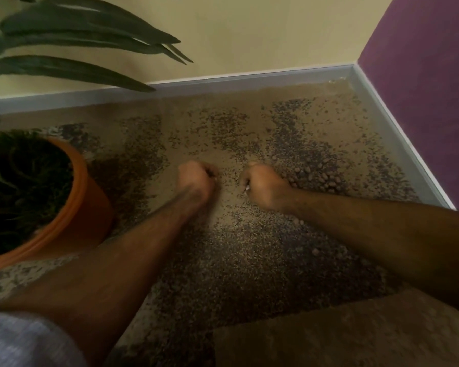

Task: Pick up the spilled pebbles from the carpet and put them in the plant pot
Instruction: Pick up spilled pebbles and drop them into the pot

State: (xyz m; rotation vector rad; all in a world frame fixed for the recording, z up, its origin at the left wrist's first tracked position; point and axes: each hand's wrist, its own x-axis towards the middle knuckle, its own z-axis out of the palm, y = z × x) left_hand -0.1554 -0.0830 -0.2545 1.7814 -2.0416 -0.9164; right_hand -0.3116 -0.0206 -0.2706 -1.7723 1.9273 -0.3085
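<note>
The left hand is curled into a fist, low on the carpet. The right hand is curled into a fist too, just beside it. Both fists are closed tight. They may have pebbles inside, but the fingers hide that, so I cannot tell.

Just past the right hand lies a small bunch of round brown pebbles. They sit on the carpet, touching each other. A few more lie nearer the person, by the right arm. The carpet has dark speckles all over it, and the picture is blurry, so small pebbles are hard to pick out from the speckles.

The pot is orange and stands on the carpet to the left, near the left arm. A plant grows in it, with long green leaves over the floor. Behind is a yellow wall, and a purple wall is on the right.

I think this is the picking-up step. The hands are gathering pebbles, and lots are not yet in the pot.

Next, the fists should keep shut, lift, and go left over the pot. Then they should open above the soil, under the leaves, so nothing drops back on the carpet.
</note>
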